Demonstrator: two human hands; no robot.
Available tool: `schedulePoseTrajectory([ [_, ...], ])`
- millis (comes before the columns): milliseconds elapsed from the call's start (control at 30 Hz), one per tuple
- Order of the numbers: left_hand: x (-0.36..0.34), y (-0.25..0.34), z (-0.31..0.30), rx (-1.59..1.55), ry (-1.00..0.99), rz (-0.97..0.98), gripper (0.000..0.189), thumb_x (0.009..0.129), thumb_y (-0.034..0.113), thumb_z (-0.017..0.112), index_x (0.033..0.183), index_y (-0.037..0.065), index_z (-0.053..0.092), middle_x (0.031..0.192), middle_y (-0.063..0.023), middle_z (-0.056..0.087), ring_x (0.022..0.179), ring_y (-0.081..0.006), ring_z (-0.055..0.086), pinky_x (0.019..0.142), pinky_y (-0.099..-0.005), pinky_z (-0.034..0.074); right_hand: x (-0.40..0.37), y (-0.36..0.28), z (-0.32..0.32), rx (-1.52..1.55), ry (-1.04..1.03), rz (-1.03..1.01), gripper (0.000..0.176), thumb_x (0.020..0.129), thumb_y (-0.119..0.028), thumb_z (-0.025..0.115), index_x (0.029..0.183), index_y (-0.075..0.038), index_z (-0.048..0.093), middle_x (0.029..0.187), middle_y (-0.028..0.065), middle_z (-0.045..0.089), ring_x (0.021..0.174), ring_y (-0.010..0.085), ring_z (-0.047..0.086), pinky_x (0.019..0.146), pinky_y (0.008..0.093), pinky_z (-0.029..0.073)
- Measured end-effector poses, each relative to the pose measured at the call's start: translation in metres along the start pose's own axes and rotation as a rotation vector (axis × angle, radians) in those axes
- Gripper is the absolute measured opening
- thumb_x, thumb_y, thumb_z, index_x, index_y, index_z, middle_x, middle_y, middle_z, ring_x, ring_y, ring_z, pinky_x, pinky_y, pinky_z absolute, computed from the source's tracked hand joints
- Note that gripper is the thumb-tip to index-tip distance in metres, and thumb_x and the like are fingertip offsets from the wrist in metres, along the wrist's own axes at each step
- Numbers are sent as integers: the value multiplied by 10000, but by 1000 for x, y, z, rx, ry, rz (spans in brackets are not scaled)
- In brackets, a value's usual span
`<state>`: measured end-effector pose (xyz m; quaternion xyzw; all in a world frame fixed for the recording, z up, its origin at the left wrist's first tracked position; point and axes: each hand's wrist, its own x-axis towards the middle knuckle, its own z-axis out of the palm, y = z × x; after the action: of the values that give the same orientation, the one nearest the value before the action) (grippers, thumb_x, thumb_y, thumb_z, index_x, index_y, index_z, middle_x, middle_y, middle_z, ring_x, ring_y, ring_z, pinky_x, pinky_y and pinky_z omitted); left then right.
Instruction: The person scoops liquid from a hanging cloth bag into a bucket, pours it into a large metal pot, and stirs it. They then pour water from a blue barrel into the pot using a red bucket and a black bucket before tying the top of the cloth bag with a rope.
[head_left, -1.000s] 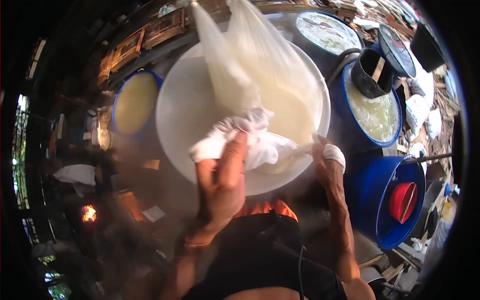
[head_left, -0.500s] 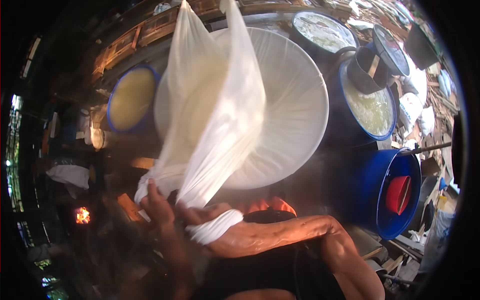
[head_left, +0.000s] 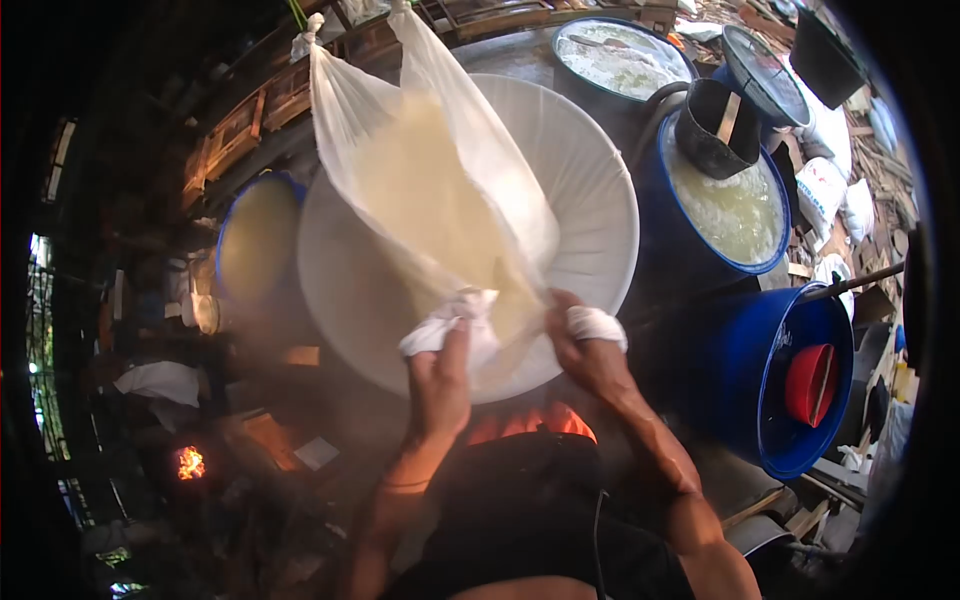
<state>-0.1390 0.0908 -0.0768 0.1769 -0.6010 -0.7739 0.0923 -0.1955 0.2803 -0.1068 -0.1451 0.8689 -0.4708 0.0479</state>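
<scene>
A white cloth (head_left: pixel 530 215) hangs like a sling from two knotted corners at the top, over a wide round vat (head_left: pixel 610 200) covered with pale fabric. Inside the sling lies a yellowish, wet-looking mass (head_left: pixel 425 185). My left hand (head_left: pixel 440 375) is closed round a bunched near corner of the cloth. On the right, my right hand (head_left: pixel 580 340) grips the other near edge, with white cloth wrapped about the hand. Both hands are over the vat's near rim.
Blue drums with cloudy liquid stand left (head_left: pixel 258 240) and right (head_left: pixel 725 205), another behind (head_left: pixel 620 60). A black pail (head_left: pixel 705 135) hangs over the right drum. A blue barrel (head_left: pixel 740 375) holds a red bowl (head_left: pixel 808 385). Embers (head_left: pixel 190 462) glow at lower left.
My hands have moved up and right and spread apart, from close together below the vat to over its near edge. The cloth has opened, showing more of the yellowish mass.
</scene>
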Motion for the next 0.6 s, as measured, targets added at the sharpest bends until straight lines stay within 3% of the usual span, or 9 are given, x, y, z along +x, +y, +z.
schedulePoseTrajectory([
  [67,-10,68,36,-187,-196,13,194,998,48,513,1155,-45,579,1109,-105,623,1007,-183,596,889,-334,485,8,28,-26,108,77,88,338,947,-172,522,1216,12,613,915,221,690,841,374,675,778,421,514],
  [133,-11,107,35,-253,-90,151,196,999,27,480,1138,-84,562,986,-111,641,890,-139,601,809,-270,471,13,22,-38,-16,142,168,343,961,-192,491,1198,24,612,912,226,687,836,375,672,773,415,509],
  [267,-6,122,-26,-250,90,374,242,1010,53,494,1183,-102,565,1181,-180,618,1085,-231,610,964,-365,487,15,36,6,-172,88,131,294,953,-178,485,1115,20,628,807,196,664,797,358,656,770,432,500],
  [300,-3,110,-49,-228,171,343,249,1011,59,505,1189,-101,569,1185,-171,617,1100,-220,603,975,-352,478,12,18,22,-238,-3,180,286,968,-206,500,1158,-46,642,876,150,683,822,271,653,768,394,491],
  [333,-1,92,-71,-205,252,307,255,1011,66,515,1195,-100,574,1190,-161,616,1115,-209,596,986,-340,470,-1,53,66,-765,-51,-172,263,974,-212,500,1132,-57,642,877,124,656,818,243,634,739,373,484],
  [367,-6,71,-89,-177,334,264,236,1007,78,534,1166,-87,591,1164,-130,622,1091,-181,593,958,-315,469,-5,17,75,-407,-173,-22,271,960,-209,515,1148,-51,628,887,131,655,829,251,635,743,377,487],
  [433,-22,32,-126,-149,409,215,218,1003,90,553,1136,-73,607,1138,-99,627,1067,-153,589,930,-291,469,-22,-49,97,-40,-488,86,304,934,-205,545,1182,-38,599,908,145,655,851,268,638,752,383,494],
  [533,-43,14,-188,50,618,88,240,986,195,596,985,-40,642,991,-26,622,881,-106,581,773,-263,460,-61,-134,111,57,-727,-293,384,894,-198,591,1232,-18,556,940,166,653,884,292,643,765,393,503],
  [600,-52,20,-228,202,697,35,245,992,196,574,998,-39,642,989,-34,631,871,-112,592,757,-276,468,-82,-175,117,119,-749,-565,450,868,-193,621,1265,-5,527,961,181,653,906,308,646,773,400,509],
])
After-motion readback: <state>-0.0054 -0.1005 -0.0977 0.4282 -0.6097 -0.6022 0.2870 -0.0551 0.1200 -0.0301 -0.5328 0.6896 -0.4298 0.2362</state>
